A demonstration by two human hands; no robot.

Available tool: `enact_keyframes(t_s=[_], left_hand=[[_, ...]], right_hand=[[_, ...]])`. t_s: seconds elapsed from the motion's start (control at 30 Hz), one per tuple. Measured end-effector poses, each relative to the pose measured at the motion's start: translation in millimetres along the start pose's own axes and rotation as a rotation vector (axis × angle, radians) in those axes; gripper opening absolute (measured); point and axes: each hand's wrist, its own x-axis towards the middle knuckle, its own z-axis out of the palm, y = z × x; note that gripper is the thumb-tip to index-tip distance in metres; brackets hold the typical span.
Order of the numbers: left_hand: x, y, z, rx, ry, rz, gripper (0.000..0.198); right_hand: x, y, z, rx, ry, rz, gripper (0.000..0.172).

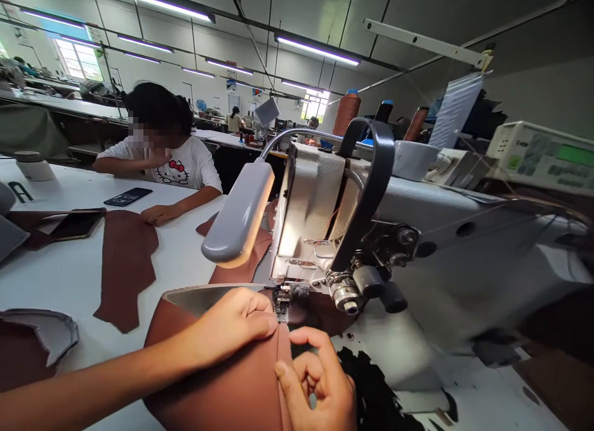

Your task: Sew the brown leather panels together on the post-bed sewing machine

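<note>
A curved brown leather-like panel (223, 375) with a pale lining lies under the presser foot (281, 298) of a sewing machine (315, 183). My left hand (239, 322) is closed, its thumb and curled fingers pressing the panel just left of the foot. Along the panel's right edge runs a seam or folded strip (284, 394). My right hand (320, 375) pinches that edge, thumb on the near side and index finger bent toward the foot. Its other fingertips are partly hidden. Orange-brown thread runs down the machine head to the needle area.
A lamp (239, 214) hangs low left of the machine head. Cut brown pieces (125, 264), phones (129, 196) and a white thread cone (34, 166) lie on the white table. Across it sits a person (179, 158), one hand on the table. Black scraps (371, 387) lie at right.
</note>
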Motion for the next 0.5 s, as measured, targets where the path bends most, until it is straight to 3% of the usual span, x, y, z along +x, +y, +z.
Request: enact_keyframes(t_s=[0.27, 0.5], left_hand=[[18.9, -3.9, -9.5, 0.139, 0.149, -0.088, 0.011], [35.8, -11.2, -18.5, 0.154, 0.142, -0.08, 0.006]], right_hand=[[28.8, -5.6, -13.9, -0.124, -0.076, -0.334, 0.024], [41.3, -14.1, -13.9, -0.21, -0.043, -0.302, 0.028]])
